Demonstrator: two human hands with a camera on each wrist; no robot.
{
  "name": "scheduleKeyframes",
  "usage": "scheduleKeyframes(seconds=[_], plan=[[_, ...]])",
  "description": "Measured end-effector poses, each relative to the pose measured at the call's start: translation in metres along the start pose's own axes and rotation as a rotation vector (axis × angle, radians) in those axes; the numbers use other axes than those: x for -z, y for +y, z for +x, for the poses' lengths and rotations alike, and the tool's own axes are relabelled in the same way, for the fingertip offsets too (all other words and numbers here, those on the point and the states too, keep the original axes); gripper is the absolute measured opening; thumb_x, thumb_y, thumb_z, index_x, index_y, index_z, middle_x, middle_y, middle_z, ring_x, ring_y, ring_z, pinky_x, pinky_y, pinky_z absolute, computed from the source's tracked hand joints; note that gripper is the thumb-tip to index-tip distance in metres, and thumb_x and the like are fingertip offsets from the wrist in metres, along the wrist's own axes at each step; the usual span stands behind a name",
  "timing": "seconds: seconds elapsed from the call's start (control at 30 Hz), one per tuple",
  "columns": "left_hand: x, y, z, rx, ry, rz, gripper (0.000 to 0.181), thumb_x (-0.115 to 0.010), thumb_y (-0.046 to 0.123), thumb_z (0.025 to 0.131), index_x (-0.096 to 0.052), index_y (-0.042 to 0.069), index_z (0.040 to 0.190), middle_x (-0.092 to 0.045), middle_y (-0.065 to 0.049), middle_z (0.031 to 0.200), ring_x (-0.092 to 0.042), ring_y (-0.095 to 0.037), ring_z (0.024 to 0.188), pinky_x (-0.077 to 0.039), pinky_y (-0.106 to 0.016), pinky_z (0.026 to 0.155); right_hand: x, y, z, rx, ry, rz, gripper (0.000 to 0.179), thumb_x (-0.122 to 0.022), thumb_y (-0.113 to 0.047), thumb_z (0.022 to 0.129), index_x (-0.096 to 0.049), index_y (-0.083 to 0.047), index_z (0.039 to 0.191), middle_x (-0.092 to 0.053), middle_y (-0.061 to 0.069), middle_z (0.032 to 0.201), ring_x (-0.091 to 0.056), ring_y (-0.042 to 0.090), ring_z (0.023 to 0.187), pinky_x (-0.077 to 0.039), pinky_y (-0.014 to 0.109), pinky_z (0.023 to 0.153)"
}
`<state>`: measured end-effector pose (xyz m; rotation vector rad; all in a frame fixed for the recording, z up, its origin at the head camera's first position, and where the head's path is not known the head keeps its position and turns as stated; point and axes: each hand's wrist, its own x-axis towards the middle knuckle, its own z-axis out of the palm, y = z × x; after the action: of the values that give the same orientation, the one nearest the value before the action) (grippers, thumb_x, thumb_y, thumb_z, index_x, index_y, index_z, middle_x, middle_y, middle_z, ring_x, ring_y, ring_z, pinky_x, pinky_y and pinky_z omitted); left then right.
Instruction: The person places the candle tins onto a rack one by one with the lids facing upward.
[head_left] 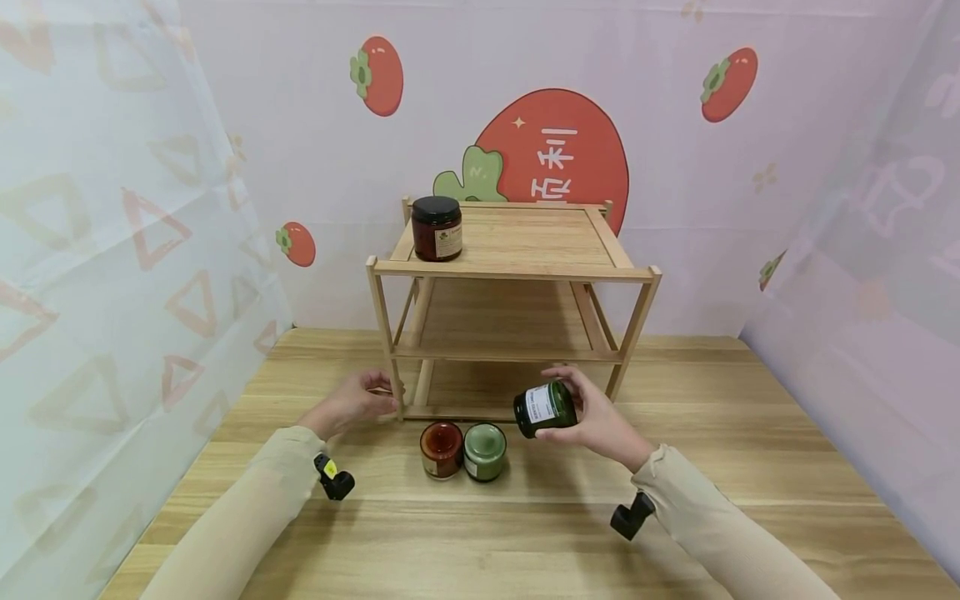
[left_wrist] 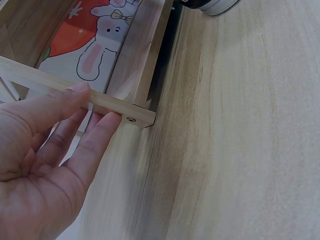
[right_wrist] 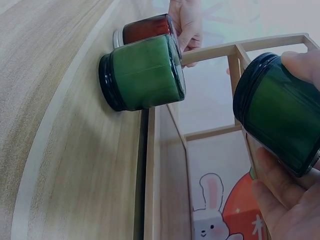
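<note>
My left hand (head_left: 352, 407) pinches the front left leg (left_wrist: 107, 102) of a wooden shelf rack (head_left: 517, 271), low near its foot, with thumb and fingertips on opposite sides. My right hand (head_left: 602, 427) holds a dark green glass jar (head_left: 545, 408) with a white label, tilted with its black lid toward the left, in front of the rack's bottom shelf. On the table stand a red-brown jar (head_left: 442, 451) and a lighter green jar (head_left: 485, 452), side by side before the rack. Both rest lid down, their glass bases up.
A dark amber jar (head_left: 437, 230) with a black lid stands upright at the left of the rack's top shelf. The rack has three tiers on the wooden table (head_left: 480, 542). Printed cloth (head_left: 315, 108) hangs behind and along both sides.
</note>
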<state>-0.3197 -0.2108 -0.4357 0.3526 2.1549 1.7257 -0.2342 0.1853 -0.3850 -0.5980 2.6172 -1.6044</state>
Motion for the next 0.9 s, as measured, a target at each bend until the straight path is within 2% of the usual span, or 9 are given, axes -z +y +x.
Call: scheduleKeyframes(seconds=[0.27,0.9], plan=[[-0.0008,0.0,-0.0003,-0.022,-0.008,-0.052,0.034,-0.064,-0.007,0.087,-0.05,-0.013,0.117,-0.055,-0.032,0.122,-0.065,-0.021,0.098,-0.057,-0.026,0.084,0.0,-0.0012,-0.0006,0.019,0.009,0.016,0.081,-0.088,-0.009,0.066,-0.045,-0.01,0.134,-0.051,0.019,0.127,-0.054,0.032,0.108,-0.053,0.035,0.087],[-0.001,0.0001,-0.0005,-0.023,0.004,-0.042,0.033,-0.064,-0.007,0.086,-0.05,-0.012,0.116,-0.056,-0.032,0.12,-0.065,-0.018,0.094,-0.057,-0.025,0.083,-0.0011,0.0017,0.0,0.017,0.001,0.069,0.082,-0.087,-0.005,0.066,-0.043,-0.01,0.135,-0.051,0.022,0.127,-0.052,0.034,0.111,-0.057,0.035,0.084]])
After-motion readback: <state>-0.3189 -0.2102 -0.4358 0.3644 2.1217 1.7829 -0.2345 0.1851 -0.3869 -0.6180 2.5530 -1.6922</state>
